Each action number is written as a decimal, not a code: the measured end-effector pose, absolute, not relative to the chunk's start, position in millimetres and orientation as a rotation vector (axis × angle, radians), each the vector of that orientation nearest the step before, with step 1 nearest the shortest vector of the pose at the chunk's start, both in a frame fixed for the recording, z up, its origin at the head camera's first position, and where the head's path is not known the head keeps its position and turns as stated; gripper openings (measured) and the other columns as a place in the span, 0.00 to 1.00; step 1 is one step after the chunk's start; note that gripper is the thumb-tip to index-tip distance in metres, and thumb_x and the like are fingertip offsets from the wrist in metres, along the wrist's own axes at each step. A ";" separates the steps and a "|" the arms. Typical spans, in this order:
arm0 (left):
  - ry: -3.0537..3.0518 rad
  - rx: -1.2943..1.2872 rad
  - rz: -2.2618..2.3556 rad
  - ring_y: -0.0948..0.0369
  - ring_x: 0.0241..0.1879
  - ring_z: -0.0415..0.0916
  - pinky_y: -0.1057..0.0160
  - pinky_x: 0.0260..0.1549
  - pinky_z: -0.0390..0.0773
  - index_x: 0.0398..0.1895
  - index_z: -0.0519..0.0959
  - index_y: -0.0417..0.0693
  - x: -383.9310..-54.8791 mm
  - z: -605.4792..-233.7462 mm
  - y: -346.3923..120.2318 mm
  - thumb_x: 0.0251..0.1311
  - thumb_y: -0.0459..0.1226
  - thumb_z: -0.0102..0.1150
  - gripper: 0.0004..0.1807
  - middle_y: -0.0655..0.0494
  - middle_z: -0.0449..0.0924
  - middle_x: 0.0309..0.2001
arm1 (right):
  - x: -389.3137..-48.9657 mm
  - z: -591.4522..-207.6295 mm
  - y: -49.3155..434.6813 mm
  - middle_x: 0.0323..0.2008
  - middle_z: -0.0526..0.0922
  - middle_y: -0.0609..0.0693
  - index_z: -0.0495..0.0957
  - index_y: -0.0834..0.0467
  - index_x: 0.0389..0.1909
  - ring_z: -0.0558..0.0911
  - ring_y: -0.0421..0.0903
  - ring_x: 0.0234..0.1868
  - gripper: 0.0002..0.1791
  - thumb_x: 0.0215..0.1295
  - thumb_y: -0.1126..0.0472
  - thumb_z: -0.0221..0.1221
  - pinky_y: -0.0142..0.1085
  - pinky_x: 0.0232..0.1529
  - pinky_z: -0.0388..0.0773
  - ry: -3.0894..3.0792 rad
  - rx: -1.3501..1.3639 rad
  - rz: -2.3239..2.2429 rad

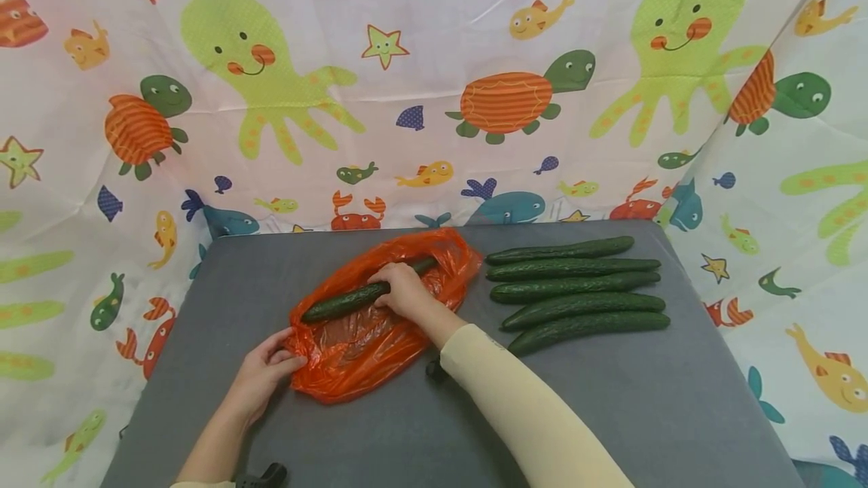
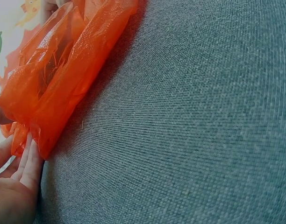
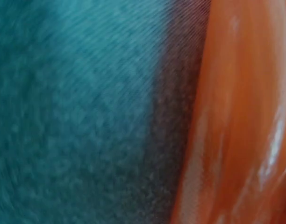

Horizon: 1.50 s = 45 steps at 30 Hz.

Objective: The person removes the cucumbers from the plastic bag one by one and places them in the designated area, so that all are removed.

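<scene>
An orange plastic bag (image 1: 366,367) lies spread on the grey table, its mouth facing up. Inside it, slanting from lower left to upper right, is a dark green cucumber (image 1: 342,303). My right hand (image 1: 405,294) grips this cucumber round its middle from above, covering part of it. At the bag's left end my left hand (image 1: 261,371) pinches the edge of the plastic between thumb and fingers. The left wrist view shows the crumpled bag (image 2: 63,93) with the left hand's fingers (image 2: 31,163) at its near end. Only the bag's side (image 3: 236,116) shows in the right wrist view.
Several cucumbers (image 1: 576,291) lie side by side at the right of the grey table (image 1: 610,398), just beyond the bag's right end. A cloth curtain (image 1: 420,36) printed with sea animals hangs behind the table and along both sides.
</scene>
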<state>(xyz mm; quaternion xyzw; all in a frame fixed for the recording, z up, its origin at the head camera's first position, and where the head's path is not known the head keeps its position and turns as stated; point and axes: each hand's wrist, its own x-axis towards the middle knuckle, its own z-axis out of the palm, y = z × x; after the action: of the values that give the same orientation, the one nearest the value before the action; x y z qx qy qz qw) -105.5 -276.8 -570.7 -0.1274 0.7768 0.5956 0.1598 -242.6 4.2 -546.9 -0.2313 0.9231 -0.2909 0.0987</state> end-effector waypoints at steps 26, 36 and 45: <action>2.199 -0.363 1.717 0.67 0.45 0.78 0.71 0.45 0.77 0.79 0.54 0.45 -104.4 -567.9 -275.0 0.64 0.40 0.68 0.46 0.51 0.81 0.46 | -230.3 -524.7 23.6 0.55 0.85 0.48 0.87 0.51 0.54 0.80 0.48 0.59 0.19 0.61 0.59 0.70 0.42 0.64 0.73 2.637 -0.722 -1.051; 2.191 -0.324 1.747 0.65 0.46 0.79 0.71 0.47 0.77 0.78 0.58 0.48 -104.8 -569.7 -274.8 0.64 0.38 0.67 0.42 0.45 0.81 0.51 | -216.5 -510.6 18.5 0.53 0.85 0.46 0.87 0.50 0.53 0.79 0.46 0.58 0.18 0.60 0.58 0.70 0.39 0.61 0.74 2.656 -0.789 -1.057; 2.210 -0.337 1.709 0.68 0.48 0.78 0.71 0.47 0.77 0.77 0.59 0.48 -105.1 -569.8 -273.9 0.64 0.41 0.68 0.42 0.47 0.79 0.58 | -204.6 -487.7 21.0 0.55 0.84 0.46 0.86 0.47 0.54 0.79 0.46 0.59 0.19 0.61 0.57 0.70 0.39 0.61 0.75 2.674 -0.828 -1.080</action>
<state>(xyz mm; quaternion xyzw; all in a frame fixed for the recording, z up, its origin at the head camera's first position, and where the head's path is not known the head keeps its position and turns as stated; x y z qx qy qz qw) -105.1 -273.9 -569.8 -0.1183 0.7748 0.5992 0.1632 -204.6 21.0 -487.7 -0.2752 0.8891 -0.3589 0.0707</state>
